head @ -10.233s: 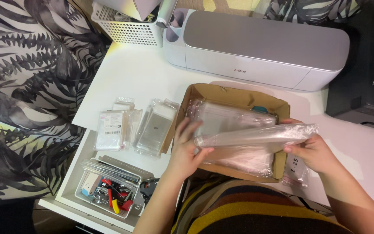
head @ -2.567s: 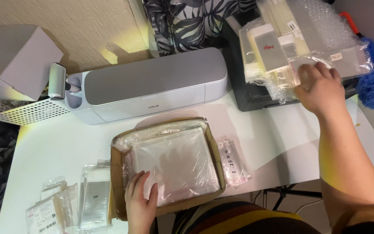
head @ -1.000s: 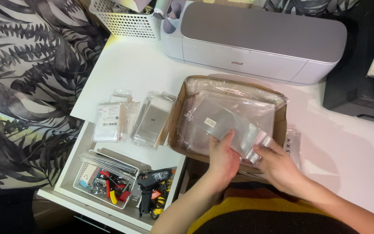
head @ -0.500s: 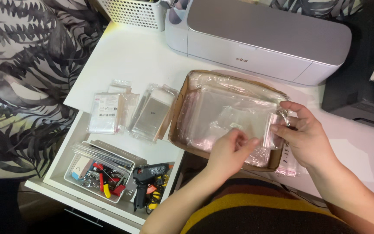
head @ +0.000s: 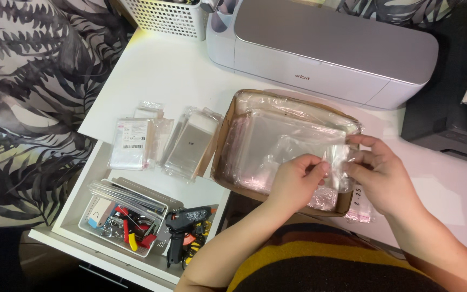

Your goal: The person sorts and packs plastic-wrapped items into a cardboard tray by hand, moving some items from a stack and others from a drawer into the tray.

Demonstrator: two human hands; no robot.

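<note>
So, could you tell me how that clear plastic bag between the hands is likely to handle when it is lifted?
Probably floppy: the clear bag creases between the left hand and right hand. Likely very light, being thin and see-through. Its glossy film may slide off the stack in the cardboard box.

White desk (head: 174, 81): box (head: 224, 141), machine (head: 331, 48), packets (head: 136, 141).

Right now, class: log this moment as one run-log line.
left hand: pinching clear bag | right hand: gripping same bag | bag: above cardboard box | glue gun: in open drawer
</note>
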